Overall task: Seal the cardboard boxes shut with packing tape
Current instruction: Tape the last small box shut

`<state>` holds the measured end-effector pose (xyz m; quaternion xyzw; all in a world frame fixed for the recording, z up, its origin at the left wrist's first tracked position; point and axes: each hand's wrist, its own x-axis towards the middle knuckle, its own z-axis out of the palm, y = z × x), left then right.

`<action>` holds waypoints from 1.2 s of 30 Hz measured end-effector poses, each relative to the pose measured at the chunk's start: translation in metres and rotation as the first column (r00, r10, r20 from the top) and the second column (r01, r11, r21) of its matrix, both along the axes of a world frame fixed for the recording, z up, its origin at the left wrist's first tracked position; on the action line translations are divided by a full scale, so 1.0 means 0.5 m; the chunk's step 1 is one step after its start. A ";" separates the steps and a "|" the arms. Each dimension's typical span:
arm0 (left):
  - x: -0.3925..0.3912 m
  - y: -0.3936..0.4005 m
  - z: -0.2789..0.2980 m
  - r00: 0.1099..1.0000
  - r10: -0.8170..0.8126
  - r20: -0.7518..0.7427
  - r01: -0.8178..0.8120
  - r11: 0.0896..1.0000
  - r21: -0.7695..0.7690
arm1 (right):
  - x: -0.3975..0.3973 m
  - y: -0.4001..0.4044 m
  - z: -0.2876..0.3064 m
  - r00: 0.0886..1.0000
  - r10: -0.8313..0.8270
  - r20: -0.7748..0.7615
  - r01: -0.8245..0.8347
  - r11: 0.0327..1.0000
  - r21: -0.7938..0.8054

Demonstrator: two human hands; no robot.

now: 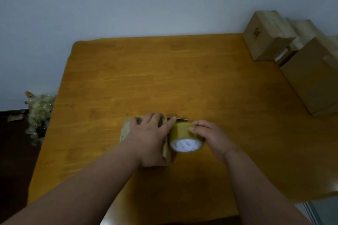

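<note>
A small cardboard box [126, 129] lies on the wooden table [146, 78], near its front middle. My left hand [151, 131] presses flat on top of the box and hides most of it. Right beside the box stands a roll of yellowish packing tape [182, 133] with a white core. My right hand [210, 137] grips the roll from the right, thumb and fingers on its outer band. The roll touches the box's right side.
A thin dark tool [181, 119], perhaps a knife or pen, lies just behind the hands. Several taped cardboard boxes [265, 38] are stacked at the table's back right, one large box [311, 78] nearer. Crumpled tape scraps [39, 111] lie off the table's left edge.
</note>
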<state>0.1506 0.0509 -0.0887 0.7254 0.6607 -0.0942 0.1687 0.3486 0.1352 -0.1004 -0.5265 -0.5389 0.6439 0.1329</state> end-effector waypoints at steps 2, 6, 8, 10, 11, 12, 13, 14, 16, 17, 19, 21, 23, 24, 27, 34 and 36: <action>-0.013 -0.007 0.018 0.982 0.095 0.162 -0.105 0.993 0.055 | 0.011 0.012 0.009 0.939 -0.168 -0.301 0.108 0.973 -0.205; -0.034 -0.035 0.031 0.744 0.189 0.641 -0.342 0.932 0.122 | -0.010 0.031 0.074 0.780 -0.095 -0.619 -0.068 0.970 -0.234; -0.050 -0.053 0.013 0.628 0.228 0.744 -0.435 0.896 0.092 | -0.046 0.037 0.092 0.839 0.000 -0.544 -0.088 0.987 -0.136; -0.070 -0.076 -0.008 0.580 0.276 0.766 -0.472 0.881 0.041 | -0.090 0.024 0.099 0.910 0.095 -0.403 -0.140 0.987 -0.082; -0.079 -0.091 -0.017 0.587 0.284 0.758 -0.466 0.885 0.029 | -0.112 0.011 0.097 0.925 0.155 -0.348 -0.192 0.979 -0.074; -0.088 -0.106 -0.026 0.595 0.285 0.752 -0.455 0.890 0.023 | -0.131 -0.003 0.094 0.927 0.214 -0.308 -0.245 0.967 -0.066; -0.097 -0.120 -0.033 0.586 0.289 0.757 -0.450 0.893 0.008 | -0.148 -0.017 0.088 0.919 0.273 -0.283 -0.298 0.953 -0.047; -0.105 -0.133 -0.039 0.564 0.300 0.770 -0.457 0.890 -0.012 | -0.163 -0.031 0.085 0.907 0.326 -0.265 -0.343 0.939 -0.023; -0.118 -0.154 -0.050 0.523 0.323 0.789 -0.486 0.873 -0.035 | -0.189 -0.053 0.083 0.890 0.397 -0.227 -0.401 0.916 0.027; -0.123 -0.162 -0.056 0.489 0.334 0.806 -0.500 0.864 -0.055 | -0.199 -0.060 0.083 0.886 0.418 -0.202 -0.418 0.907 0.049; -0.126 -0.171 -0.064 0.404 0.356 0.843 -0.528 0.843 -0.104 | -0.215 -0.068 0.089 0.873 0.463 -0.157 -0.454 0.887 0.087; -0.125 -0.177 -0.064 0.400 0.384 0.832 -0.548 0.828 -0.119 | -0.222 -0.074 0.096 0.858 0.502 -0.107 -0.487 0.862 0.137; -0.127 -0.181 -0.060 0.498 0.383 0.778 -0.540 0.839 -0.067 | -0.219 -0.074 0.106 0.854 0.519 -0.040 -0.505 0.844 0.180; -0.128 -0.181 -0.057 0.571 0.377 0.729 -0.523 0.852 -0.031 | -0.215 -0.069 0.114 0.857 0.515 0.007 -0.504 0.835 0.220; -0.136 -0.185 -0.054 0.675 0.413 0.612 -0.491 0.870 -0.046 | -0.174 -0.030 0.137 0.907 0.396 0.146 -0.420 0.814 0.401; -0.136 -0.184 -0.059 0.651 0.445 0.615 -0.511 0.856 -0.079 | -0.099 -0.002 0.141 0.968 0.245 0.047 -0.243 0.880 0.409; -0.137 -0.186 -0.062 0.655 0.443 0.612 -0.507 0.858 -0.079 | -0.097 0.000 0.133 0.953 0.277 0.120 -0.301 0.843 0.445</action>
